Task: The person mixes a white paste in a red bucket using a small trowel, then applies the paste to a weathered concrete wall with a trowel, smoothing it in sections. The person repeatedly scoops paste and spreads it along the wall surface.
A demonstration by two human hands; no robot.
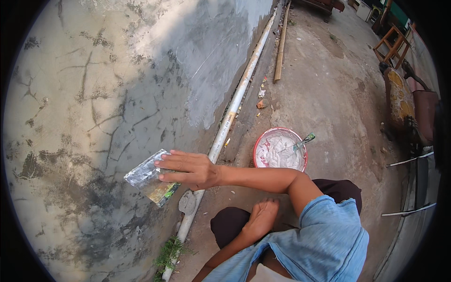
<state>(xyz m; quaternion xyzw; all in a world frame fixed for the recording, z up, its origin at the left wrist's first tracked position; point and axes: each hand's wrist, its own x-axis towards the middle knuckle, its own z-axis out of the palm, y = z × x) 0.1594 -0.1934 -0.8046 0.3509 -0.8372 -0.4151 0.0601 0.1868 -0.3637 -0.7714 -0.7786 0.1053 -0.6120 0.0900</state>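
Observation:
My right hand reaches across to the left and presses a broad, flat plastering blade to the wall. Its fingers lie stretched along the blade, which is smeared with whitish paste and has a yellow-green patch at its lower edge. My left hand rests by my knee, fingers curled in and partly hidden, with nothing visible in it. Beyond my right forearm stands a red-rimmed tub of whitish paste. A green patterned handle sticks up out of the paste.
A white pipe runs along the wall's foot, with a grey lump against it and a green plant near its lower end. A wooden pole lies farther off. A wooden stool and a patterned cushion are at the right.

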